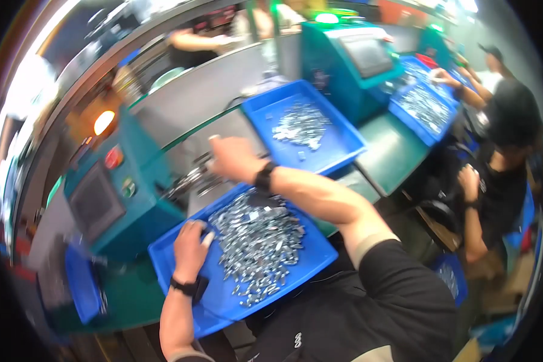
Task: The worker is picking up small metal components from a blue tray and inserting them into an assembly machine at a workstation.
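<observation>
A blue tray (311, 265) in front of me holds a heap of small shiny metal pieces (259, 247). My left hand (190, 246) is over the tray's left side, beside the heap, with its fingers curled in; whatever they hold is hidden. One fingertip there has a pale covering. Beyond the tray, my right hand (238, 158) is closed next to a metal fixture (198, 175) at the side of a teal machine (136, 181). Blur and the hand itself hide anything in its grip. Dark bands circle both wrists.
Another blue tray (338, 158) with fewer metal pieces stands beyond my right forearm. A second teal machine (332, 60) is behind it. At the right, a co-worker (507, 133) sits by more blue trays (425, 111). A narrow blue bin (81, 283) stands at the left.
</observation>
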A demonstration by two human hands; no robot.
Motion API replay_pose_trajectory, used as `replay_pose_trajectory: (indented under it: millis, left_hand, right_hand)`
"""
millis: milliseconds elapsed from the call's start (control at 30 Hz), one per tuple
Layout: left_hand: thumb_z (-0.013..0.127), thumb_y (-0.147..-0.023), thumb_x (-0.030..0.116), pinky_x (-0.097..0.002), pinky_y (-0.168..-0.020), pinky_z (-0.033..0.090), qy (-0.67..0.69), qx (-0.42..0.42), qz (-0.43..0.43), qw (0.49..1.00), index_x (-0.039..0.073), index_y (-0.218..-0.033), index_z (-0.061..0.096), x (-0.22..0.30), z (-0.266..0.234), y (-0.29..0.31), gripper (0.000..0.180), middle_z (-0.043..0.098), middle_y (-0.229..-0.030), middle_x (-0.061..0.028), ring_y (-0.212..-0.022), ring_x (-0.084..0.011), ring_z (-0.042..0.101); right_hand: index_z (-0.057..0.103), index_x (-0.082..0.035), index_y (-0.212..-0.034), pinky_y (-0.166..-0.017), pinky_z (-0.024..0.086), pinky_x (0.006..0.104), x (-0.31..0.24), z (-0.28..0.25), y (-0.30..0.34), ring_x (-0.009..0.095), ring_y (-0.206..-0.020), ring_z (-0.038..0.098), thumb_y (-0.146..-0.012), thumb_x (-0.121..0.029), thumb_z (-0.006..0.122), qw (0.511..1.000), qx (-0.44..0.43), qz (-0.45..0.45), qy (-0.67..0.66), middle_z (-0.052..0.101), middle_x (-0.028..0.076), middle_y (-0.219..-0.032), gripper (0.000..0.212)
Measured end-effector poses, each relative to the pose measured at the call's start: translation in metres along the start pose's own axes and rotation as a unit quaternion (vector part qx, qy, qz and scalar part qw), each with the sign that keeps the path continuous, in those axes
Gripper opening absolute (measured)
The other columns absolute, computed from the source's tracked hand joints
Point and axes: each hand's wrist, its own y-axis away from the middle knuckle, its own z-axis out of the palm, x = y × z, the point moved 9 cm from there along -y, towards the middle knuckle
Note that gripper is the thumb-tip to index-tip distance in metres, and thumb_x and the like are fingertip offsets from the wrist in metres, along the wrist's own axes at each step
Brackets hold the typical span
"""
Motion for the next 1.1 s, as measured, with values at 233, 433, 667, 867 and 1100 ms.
replay_pose_trajectory:
  millis: [233,433,667,867,1100]
  left_hand:
    - [0.081,-0.086,0.004,-0.0463,-0.086,0.055,-0.019,-0.026,-0.012,0.999,0.002,-0.106,0.069,0.013,-0.002,-0.003,0.023,0.069,-0.103,-0.0159,-0.098,-0.0389,0.068]
    - [0.081,-0.085,0.003,-0.0475,-0.087,0.055,-0.041,-0.029,-0.005,0.999,0.002,-0.110,0.071,0.019,-0.001,-0.003,0.027,0.068,-0.106,-0.0154,-0.102,-0.0383,0.067]
    - [0.080,-0.086,0.005,-0.0466,-0.091,0.055,-0.034,-0.043,-0.035,0.998,0.002,-0.112,0.071,0.000,-0.001,0.008,0.027,0.069,-0.108,-0.0153,-0.104,-0.0390,0.067]
    - [0.080,-0.087,0.006,-0.0444,-0.089,0.056,-0.012,-0.009,0.007,1.000,0.004,-0.113,0.072,0.007,0.002,-0.004,0.027,0.070,-0.108,-0.0146,-0.104,-0.0370,0.069]
    - [0.081,-0.088,0.008,-0.0465,-0.087,0.056,-0.029,-0.031,-0.033,0.999,0.004,-0.118,0.073,-0.001,-0.002,0.003,0.032,0.069,-0.107,-0.0137,-0.105,-0.0371,0.068]
  right_hand:
    - [0.070,-0.001,-0.100,-0.076,0.061,0.0493,-0.011,-0.005,0.000,0.040,-0.085,0.078,-0.079,-0.016,0.078,0.998,0.028,-0.029,0.050,0.078,0.020,-0.088,0.026]
    - [0.069,0.001,-0.095,-0.072,0.061,0.0491,-0.012,-0.001,0.000,0.041,-0.081,0.077,-0.077,-0.015,0.079,0.997,0.021,-0.053,0.057,0.076,0.021,-0.083,0.026]
    - [0.072,-0.001,-0.095,-0.076,0.062,0.0490,-0.019,-0.004,0.001,0.039,-0.085,0.078,-0.078,-0.015,0.077,0.998,0.022,-0.047,0.032,0.078,0.021,-0.087,0.022]
    - [0.069,-0.001,-0.096,-0.077,0.061,0.0512,-0.003,-0.007,-0.003,0.042,-0.086,0.077,-0.082,-0.020,0.074,0.998,0.008,-0.027,0.055,0.077,0.022,-0.086,0.024]
    - [0.068,-0.001,-0.099,-0.077,0.061,0.0515,-0.013,-0.002,0.001,0.042,-0.085,0.077,-0.082,-0.019,0.073,0.995,-0.017,-0.053,0.082,0.076,0.023,-0.085,0.026]
